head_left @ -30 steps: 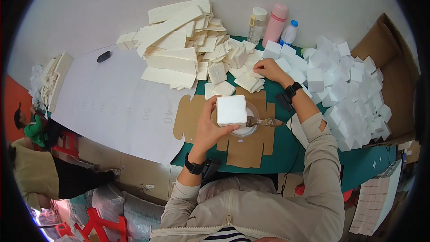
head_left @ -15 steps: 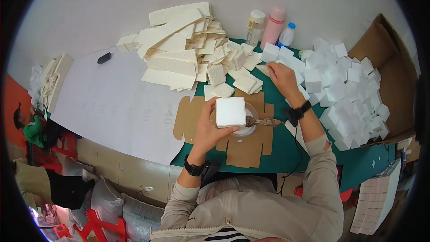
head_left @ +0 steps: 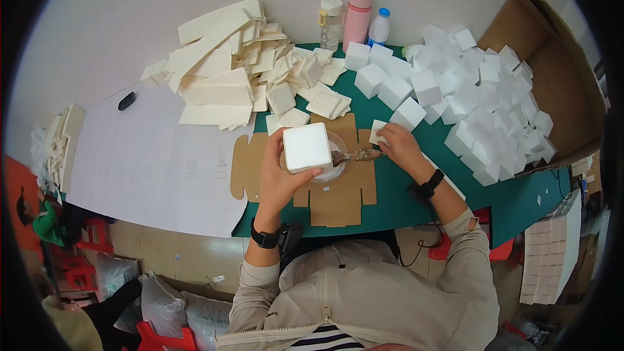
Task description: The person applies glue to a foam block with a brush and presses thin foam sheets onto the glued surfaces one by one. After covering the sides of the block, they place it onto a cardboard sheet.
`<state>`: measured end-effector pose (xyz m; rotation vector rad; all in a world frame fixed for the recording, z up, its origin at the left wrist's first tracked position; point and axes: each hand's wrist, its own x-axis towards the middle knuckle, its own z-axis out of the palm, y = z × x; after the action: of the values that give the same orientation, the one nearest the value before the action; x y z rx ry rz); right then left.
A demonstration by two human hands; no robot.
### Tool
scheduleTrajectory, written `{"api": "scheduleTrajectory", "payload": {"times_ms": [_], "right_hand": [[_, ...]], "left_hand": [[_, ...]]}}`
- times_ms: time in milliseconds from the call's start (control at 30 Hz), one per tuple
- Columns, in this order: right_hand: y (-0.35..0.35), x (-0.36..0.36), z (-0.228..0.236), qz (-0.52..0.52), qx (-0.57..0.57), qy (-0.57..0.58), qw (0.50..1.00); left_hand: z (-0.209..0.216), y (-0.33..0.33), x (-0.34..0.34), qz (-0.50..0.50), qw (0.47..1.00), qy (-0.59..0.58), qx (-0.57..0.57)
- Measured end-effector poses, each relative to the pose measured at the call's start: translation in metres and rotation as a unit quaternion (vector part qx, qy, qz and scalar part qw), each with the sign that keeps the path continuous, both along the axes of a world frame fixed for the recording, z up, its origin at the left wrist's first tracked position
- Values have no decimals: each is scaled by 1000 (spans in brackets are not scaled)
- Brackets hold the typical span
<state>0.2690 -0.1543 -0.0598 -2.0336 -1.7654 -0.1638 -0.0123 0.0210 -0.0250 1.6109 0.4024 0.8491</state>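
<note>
My left hand (head_left: 281, 172) is closed around a white foam block (head_left: 307, 147) with rounded corners, raised over a clear round tub (head_left: 339, 173). A brush (head_left: 356, 156) with a stained handle rests across that tub, its handle end pointing toward my right hand. Between the fingers of my right hand (head_left: 403, 149) is a small flat cream square piece (head_left: 378, 132), held to the right of the tub. Under the tub lies a flattened brown cardboard sheet (head_left: 335, 213). The block hides part of the tub.
Cream slabs and squares (head_left: 218, 84) are piled at the back left. White foam blocks (head_left: 468, 97) spill from a cardboard box (head_left: 572, 78) on the right. Bottles, including a pink flask (head_left: 357, 19), stand by the wall. People are at the far left.
My right hand has come nearer from the back, drawing the cream square toward the block. My left hand still holds the block. The whole view has shifted.
</note>
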Motion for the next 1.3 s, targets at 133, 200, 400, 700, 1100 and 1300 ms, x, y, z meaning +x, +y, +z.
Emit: {"api": "scheduleTrajectory", "payload": {"times_ms": [133,200,400,700,1100,1300], "right_hand": [[3,-14,12,-41,49,10,998],[2,-17,17,-53,78,0,996],[-8,1,30,-76,215,83,970],[-17,-95,105,14,349,-21,937],[11,-146,98,102,314,-46,943],[15,-147,98,113,297,-32,948]], "left_hand": [[6,-2,-2,4,1000,14,6],[8,-4,-4,7,1000,14,-3],[5,-7,-4,31,999,23,0],[25,-27,9,99,982,41,157],[28,-38,4,117,961,32,247],[22,-37,5,114,962,30,247]]}}
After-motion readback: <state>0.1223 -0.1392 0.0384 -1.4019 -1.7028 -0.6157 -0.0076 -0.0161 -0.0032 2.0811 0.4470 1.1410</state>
